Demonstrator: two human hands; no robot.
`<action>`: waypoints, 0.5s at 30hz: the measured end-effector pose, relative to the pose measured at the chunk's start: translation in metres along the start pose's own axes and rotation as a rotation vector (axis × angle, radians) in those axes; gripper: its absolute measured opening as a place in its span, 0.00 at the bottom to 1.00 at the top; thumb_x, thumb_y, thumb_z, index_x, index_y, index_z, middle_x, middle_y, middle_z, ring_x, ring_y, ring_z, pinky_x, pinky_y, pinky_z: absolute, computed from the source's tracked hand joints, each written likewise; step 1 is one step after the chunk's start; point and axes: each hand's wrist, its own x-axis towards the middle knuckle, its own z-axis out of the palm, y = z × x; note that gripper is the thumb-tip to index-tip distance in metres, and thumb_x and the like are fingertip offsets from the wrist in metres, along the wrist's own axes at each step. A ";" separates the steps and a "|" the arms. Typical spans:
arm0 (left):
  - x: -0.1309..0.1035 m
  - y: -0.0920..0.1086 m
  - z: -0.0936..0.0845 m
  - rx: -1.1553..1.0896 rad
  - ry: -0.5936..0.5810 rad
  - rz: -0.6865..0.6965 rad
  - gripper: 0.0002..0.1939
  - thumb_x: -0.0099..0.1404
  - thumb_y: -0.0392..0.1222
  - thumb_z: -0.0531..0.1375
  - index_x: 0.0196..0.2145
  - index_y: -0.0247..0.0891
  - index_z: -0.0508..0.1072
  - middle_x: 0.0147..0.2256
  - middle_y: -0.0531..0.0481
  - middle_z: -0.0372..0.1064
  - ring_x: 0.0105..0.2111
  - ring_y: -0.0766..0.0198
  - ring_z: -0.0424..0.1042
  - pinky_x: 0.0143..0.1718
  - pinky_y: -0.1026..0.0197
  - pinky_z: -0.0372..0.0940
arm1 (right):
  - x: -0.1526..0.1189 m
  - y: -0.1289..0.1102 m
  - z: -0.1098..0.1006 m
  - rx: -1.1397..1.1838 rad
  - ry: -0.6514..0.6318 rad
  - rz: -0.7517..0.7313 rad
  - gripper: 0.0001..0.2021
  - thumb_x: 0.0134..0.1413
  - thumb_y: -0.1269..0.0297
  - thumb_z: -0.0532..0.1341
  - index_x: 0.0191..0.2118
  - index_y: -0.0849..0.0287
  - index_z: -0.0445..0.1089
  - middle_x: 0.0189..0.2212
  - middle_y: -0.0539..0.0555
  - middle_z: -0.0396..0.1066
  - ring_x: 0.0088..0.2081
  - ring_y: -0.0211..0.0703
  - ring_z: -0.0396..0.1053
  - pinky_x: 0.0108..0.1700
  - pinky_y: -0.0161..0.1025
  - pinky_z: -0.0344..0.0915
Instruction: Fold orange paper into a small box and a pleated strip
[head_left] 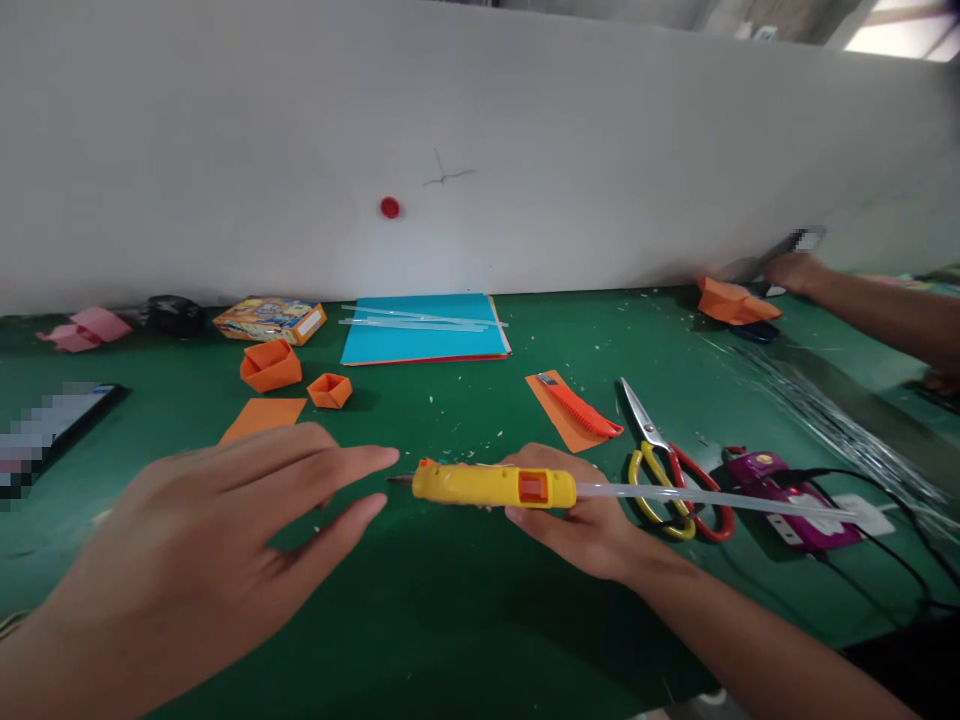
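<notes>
My right hand [574, 520] is wrapped round a yellow hot glue gun [472, 486], held level above the green table with its metal nozzle pointing left. A long clear glue stick [697, 495] sticks out of the gun's back end toward the right. Close to the nozzle tip is my left hand [247, 540], its thumb and fingers apart with nothing visible between them. Beyond the left hand lies a flat orange paper piece [262, 416]. Two folded orange paper boxes, a larger one [271, 367] and a smaller one [330, 391], stand behind it.
Blue paper sheets [420, 345] with glue sticks on top lie near the white wall. An orange cutter [581, 408], scissors [660, 460] and a purple power adapter [787, 500] with cables are at right. A phone [60, 435] lies at left. Another person's hand [799, 272] reaches in.
</notes>
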 end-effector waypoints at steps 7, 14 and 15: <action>0.010 -0.002 0.013 0.142 -0.020 0.143 0.15 0.70 0.46 0.59 0.53 0.52 0.74 0.41 0.55 0.77 0.41 0.61 0.77 0.35 0.60 0.63 | 0.000 0.004 0.000 -0.030 0.016 -0.046 0.09 0.61 0.72 0.61 0.46 0.55 0.70 0.39 0.53 0.75 0.36 0.40 0.71 0.39 0.38 0.69; 0.011 -0.010 0.014 0.091 -0.045 0.204 0.16 0.69 0.48 0.59 0.53 0.56 0.73 0.41 0.57 0.77 0.39 0.60 0.75 0.37 0.57 0.62 | -0.001 0.005 0.003 -0.062 0.023 -0.071 0.09 0.62 0.72 0.61 0.46 0.54 0.70 0.39 0.53 0.75 0.37 0.41 0.71 0.40 0.38 0.69; 0.013 -0.010 0.013 0.090 -0.056 0.206 0.15 0.70 0.47 0.57 0.52 0.55 0.74 0.40 0.57 0.77 0.38 0.60 0.75 0.37 0.57 0.61 | 0.000 0.005 0.003 -0.062 0.025 -0.071 0.09 0.62 0.72 0.61 0.47 0.55 0.70 0.40 0.53 0.75 0.37 0.41 0.71 0.40 0.38 0.70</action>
